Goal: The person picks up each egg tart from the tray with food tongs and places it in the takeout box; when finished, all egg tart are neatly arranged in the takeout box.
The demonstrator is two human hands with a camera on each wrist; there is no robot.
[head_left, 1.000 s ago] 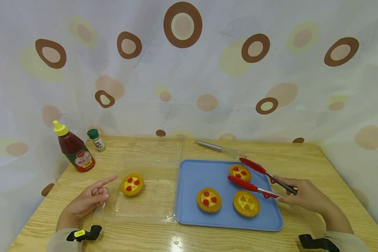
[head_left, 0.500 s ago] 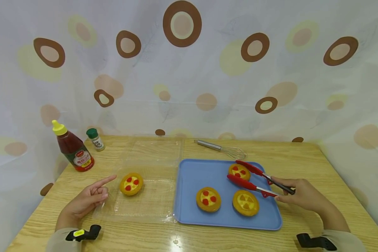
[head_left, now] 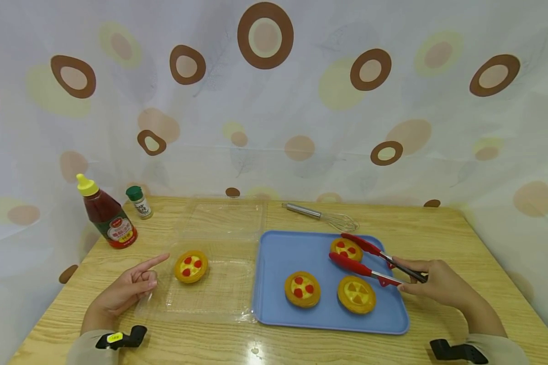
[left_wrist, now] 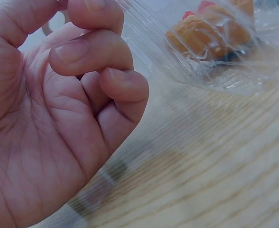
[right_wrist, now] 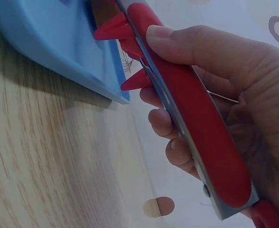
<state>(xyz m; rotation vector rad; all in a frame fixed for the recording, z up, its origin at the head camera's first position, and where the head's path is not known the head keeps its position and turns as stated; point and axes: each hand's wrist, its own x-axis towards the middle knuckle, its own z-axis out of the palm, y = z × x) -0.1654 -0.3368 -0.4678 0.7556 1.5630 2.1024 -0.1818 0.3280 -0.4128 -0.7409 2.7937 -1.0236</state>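
My right hand [head_left: 438,286] grips a pair of red-tipped tongs [head_left: 367,272], thumb along the red handle [right_wrist: 191,118] in the right wrist view. The tongs' tips stand on either side of the rear egg tart with red toppings [head_left: 346,249], on the blue tray [head_left: 297,248]; whether they touch it I cannot tell. Two more tarts lie nearer on the tray: a red-topped tart [head_left: 302,289] and a tart with yellow wedges [head_left: 356,295]. My left hand [head_left: 125,289] points its index finger beside the clear plastic container [head_left: 214,299], other fingers curled, holding nothing. One red-topped tart [head_left: 191,266] sits inside.
The container's clear lid [head_left: 224,218] lies folded back behind it. A whisk [head_left: 319,215] rests behind the tray. A sauce bottle [head_left: 109,213] and a green-capped shaker [head_left: 139,203] stand at the back left. A patterned curtain [head_left: 274,111] closes off the back.
The tongs and my right hand have shifted slightly left, and the tips have drawn closer together around the rear tart. My left hand has stayed in place.
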